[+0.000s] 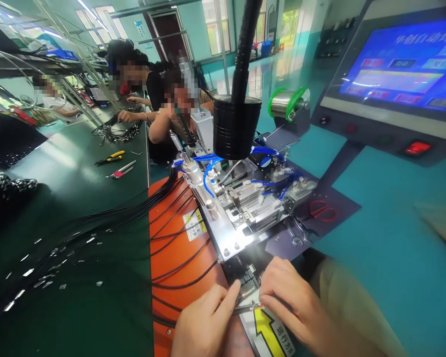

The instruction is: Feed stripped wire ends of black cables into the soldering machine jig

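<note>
Head view: the landmark is the automatic soldering fixture (241, 208), a bright metal plate with clamps and blue air tubes (208, 171); the person's left hand (204, 322) and right hand (293, 307) meet just in front of its near edge; the left thumb and forefinger pinch a thin cable end (247, 300) in a narrow grip, and that cable end lies right at the fixture's near edge; the right hand's fingers curl closely beside the same spot, narrow too, though whether they hold the cable end I cannot tell; a label with a yellow arrow (269, 329) lies just under the right hand; left of the fixture, many black cables (134, 208) fan across an orange mat (174, 248) and onto a green bench (78, 307), with small metal terminals (52, 277) scattered among them; farther along that bench, beyond the fixture, lie yellow-handled pliers (109, 157); above the fixture hangs a black cylinder (237, 126) on a gooseneck; behind it sits a solder spool (288, 104); right of it lie red-handled scissors (322, 210) and wrenches (301, 230), with a blue touchscreen (394, 64) beyond; two co-workers (134, 116) sit well past the fixture, one with hands at a heap of black cables (117, 131).
</note>
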Demonstrator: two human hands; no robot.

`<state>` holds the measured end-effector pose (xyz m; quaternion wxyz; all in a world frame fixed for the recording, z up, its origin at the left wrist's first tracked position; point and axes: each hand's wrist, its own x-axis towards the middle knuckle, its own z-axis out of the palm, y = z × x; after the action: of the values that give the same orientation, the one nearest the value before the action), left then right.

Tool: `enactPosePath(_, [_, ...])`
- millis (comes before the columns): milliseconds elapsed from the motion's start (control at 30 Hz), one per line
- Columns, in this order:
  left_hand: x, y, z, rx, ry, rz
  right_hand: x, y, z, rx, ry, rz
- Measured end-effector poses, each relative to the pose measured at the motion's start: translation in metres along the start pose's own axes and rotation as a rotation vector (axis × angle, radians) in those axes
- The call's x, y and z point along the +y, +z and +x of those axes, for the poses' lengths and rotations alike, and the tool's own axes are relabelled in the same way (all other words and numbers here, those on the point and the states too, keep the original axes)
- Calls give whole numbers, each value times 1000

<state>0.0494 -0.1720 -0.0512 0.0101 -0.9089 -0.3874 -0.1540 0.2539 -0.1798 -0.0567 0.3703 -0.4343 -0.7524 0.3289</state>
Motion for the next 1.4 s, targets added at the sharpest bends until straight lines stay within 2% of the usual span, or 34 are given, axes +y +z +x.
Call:
enactPosePath(133, [18, -9, 13, -50, 57, 9, -3, -3, -3, 57, 59, 93])
enactPosePath(267, [30, -9, 20, -119, -17, -13, -1, -9, -4, 79, 180, 251])
enactPosePath(433, [33, 2, 21, -69, -101, -35, 3, -18, 1, 13, 340, 361])
enactPosePath(500, [32, 4, 21, -76, -113, -56, 4, -21, 0, 32, 368, 344])
enactPosePath(600, [33, 6, 23, -59, -163, -67, 5, -20, -5, 110, 329, 185])
enactPosePath(733, [35, 7, 26, -42, -187, -73, 1, -10, -9, 144, 158, -70])
enactPosePath(833, [35, 8, 27, -52, -156, -111, -5, 0, -6, 125, 29, -83])
enactPosePath(900, [34, 8, 28, -66, -168, -203, -7, 4, -3, 109, 14, -53])
enactPosePath(1033, [30, 5, 28, -26, -224, -555, -3, 1, 0, 221, 201, 37])
enactPosePath(1133, [28, 3, 28, 1, -282, -731, -1, -2, 1, 156, 298, 177])
enactPosePath(1200, [28, 2, 28, 6, -342, -784, -3, -1, 4, 87, 339, 260])
enactPosePath(1300, [28, 1, 29, 4, -406, -798, -9, 3, 10, 117, 402, 315])
enactPosePath(1400, [26, 0, 28, -30, -408, -766, -13, 5, 14, 141, 424, 321])
